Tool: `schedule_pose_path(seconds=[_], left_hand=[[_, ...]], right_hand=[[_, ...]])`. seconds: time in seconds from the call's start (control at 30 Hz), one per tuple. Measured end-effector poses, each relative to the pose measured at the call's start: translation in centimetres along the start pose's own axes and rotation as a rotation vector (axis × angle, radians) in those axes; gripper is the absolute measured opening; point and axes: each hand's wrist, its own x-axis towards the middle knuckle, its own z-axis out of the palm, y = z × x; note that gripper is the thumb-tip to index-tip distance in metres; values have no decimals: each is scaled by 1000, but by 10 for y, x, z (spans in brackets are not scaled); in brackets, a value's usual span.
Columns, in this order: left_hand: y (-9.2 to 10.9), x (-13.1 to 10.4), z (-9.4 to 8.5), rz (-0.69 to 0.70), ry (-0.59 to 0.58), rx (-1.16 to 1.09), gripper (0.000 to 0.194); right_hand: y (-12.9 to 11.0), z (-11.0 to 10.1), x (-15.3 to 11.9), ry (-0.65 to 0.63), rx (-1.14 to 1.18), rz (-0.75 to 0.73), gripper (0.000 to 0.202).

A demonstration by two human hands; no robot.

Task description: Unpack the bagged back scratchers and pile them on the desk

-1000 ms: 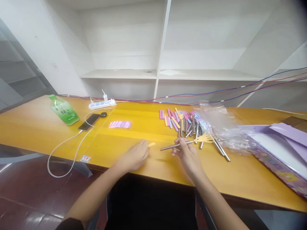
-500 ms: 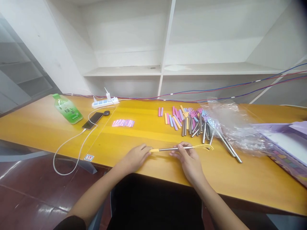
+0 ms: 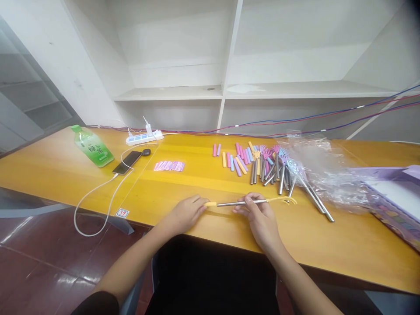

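Between my two hands lies a back scratcher (image 3: 229,204) with a metal rod, a yellow claw head at its right end and a yellow handle sleeve (image 3: 210,204) at its left end. My left hand (image 3: 188,213) is closed on the sleeve's outer end. My right hand (image 3: 260,216) pinches the rod near the claw. Beyond it are loose coloured handle sleeves (image 3: 232,162) in pink, purple, blue and yellow. Next to them is a pile of metal rods (image 3: 281,181) with coloured claw heads (image 3: 266,153), some of them in clear plastic.
Clear plastic bags (image 3: 328,170) and a purple box (image 3: 393,210) lie at the right. Small pink printed cards (image 3: 169,166) lie left of centre. Farther left are a phone (image 3: 127,162) on a white cable, a power strip (image 3: 144,138) and a green tea bottle (image 3: 93,146).
The sleeve's visible part looks slightly shorter, and the claw end sits slightly farther right. Both hands keep their hold; the camera view has shifted a little.
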Motion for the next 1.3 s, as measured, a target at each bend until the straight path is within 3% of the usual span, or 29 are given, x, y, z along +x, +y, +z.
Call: schedule_pose_path(seconds=[0.5,0.77,0.83,0.97,1.03,1.17,1.3], left_hand=[[-6,-3,3,99,50,37,38],[-6,-5,-2,143,56,-101,39],[-3,-5,-7,130,15,-160,38],[8,-4,-14,133,-138,-307,42],[10,-4,-14,122,-139,-320,43],[4,-4,-5,84,52,-170,39],[-3,-5,3,75,221,-62,40]], right_hand=[[-1,-4,-1,-75,24,25,38],[-7,-9,-2,-137,-51,-26,34],[-9,-9,-6,-188,-128,-56,32],[-10,2,-19,-437,-325,-133,27],[-10,8,-21,-485,-336,-99,25],[-13,5,-9,-355,-125,49,43],[-22,-18,8,17,53,3,48]])
